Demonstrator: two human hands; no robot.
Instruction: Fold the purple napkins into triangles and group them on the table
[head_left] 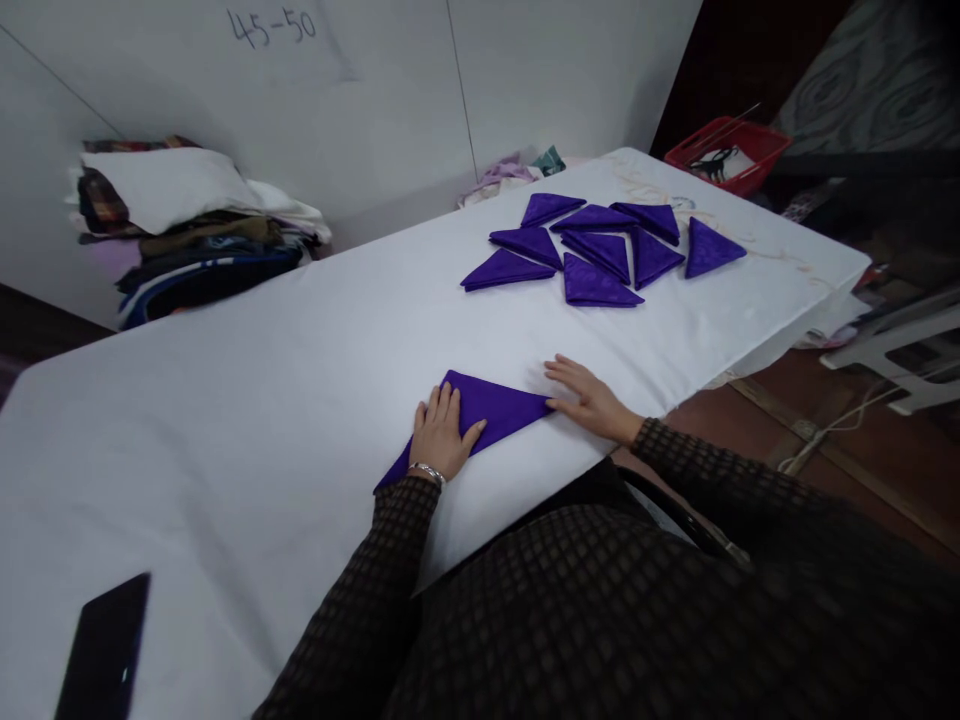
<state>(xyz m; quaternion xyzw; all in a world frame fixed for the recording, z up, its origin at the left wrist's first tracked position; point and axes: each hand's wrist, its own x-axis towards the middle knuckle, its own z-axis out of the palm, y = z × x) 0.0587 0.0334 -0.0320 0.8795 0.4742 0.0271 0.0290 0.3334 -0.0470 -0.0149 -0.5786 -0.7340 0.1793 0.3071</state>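
Observation:
A purple cloth folded into a triangle (495, 408) lies on the white table (300, 350) near its front edge. My left hand (441, 432) lies flat on the cloth's left part, fingers stretched out, a bracelet at the wrist. My right hand (589, 395) rests flat on the table with fingers spread, its thumb touching the triangle's right tip. Farther back on the right, several purple folded triangles (600, 250) lie together in a loose group.
A pile of folded clothes (187, 235) sits at the back left against the white wall. A dark phone (105, 650) lies at the front left. A red basket (724, 155) stands beyond the table's far right corner. Crumpled fabric (510, 175) lies by the wall.

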